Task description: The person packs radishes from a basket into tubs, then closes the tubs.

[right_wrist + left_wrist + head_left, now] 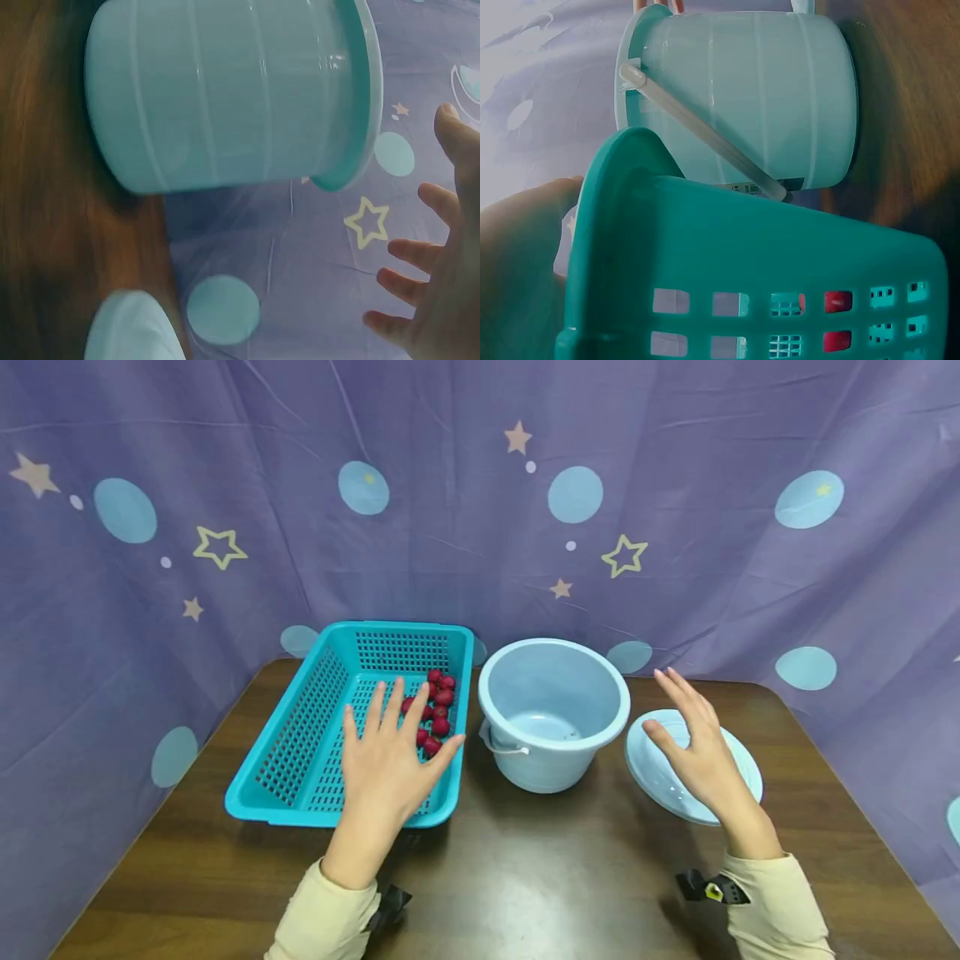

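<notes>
The basket (285, 817) and bucket (540, 770) look smooth plastic, the table (540, 893) glossy wood.

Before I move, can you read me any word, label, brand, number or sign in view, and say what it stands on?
No text is readable in any view.
Label on the bucket, left wrist view: too small and blurred to read.
Yellow mark on the black strap by the right sleeve: too small to tell whether it is lettering.
Curtain: printed stars and dots, no writing visible.
</notes>
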The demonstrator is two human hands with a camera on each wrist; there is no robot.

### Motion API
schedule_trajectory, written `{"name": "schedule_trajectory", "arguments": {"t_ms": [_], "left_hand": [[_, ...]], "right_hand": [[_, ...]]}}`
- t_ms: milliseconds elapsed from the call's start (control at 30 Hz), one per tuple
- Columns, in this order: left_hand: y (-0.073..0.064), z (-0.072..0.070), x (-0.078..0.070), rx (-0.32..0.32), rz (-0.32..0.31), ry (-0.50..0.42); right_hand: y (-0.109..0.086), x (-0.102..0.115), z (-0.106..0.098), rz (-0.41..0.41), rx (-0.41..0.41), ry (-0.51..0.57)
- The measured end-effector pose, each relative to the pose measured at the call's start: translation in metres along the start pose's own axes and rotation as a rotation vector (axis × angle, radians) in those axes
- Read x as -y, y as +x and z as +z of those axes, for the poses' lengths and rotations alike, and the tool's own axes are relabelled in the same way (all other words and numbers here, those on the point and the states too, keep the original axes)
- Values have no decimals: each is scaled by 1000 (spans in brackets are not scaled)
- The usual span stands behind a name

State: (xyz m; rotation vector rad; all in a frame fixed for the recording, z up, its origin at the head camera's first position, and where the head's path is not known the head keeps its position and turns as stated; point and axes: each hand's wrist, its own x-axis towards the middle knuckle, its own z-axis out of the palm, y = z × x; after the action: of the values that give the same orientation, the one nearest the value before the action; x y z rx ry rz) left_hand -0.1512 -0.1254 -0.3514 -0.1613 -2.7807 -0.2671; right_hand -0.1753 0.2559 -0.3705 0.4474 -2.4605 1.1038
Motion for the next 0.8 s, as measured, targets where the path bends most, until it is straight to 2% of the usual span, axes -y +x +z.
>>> {"name": "schedule_trajectory", "arguments": {"t_ms": [100, 233, 500, 800], "left_hand": [[0, 1, 0, -7, 6, -9], [0, 2, 2, -5, 8, -29], [1, 3, 4, -4, 23, -43], [2, 5, 10, -20, 67, -44]], "right_hand": [[5, 1, 7, 10, 25, 82], [12, 4, 14, 64, 52, 173], [20, 8, 27, 177, 0, 359], [20, 9, 39, 383, 24, 568]]}}
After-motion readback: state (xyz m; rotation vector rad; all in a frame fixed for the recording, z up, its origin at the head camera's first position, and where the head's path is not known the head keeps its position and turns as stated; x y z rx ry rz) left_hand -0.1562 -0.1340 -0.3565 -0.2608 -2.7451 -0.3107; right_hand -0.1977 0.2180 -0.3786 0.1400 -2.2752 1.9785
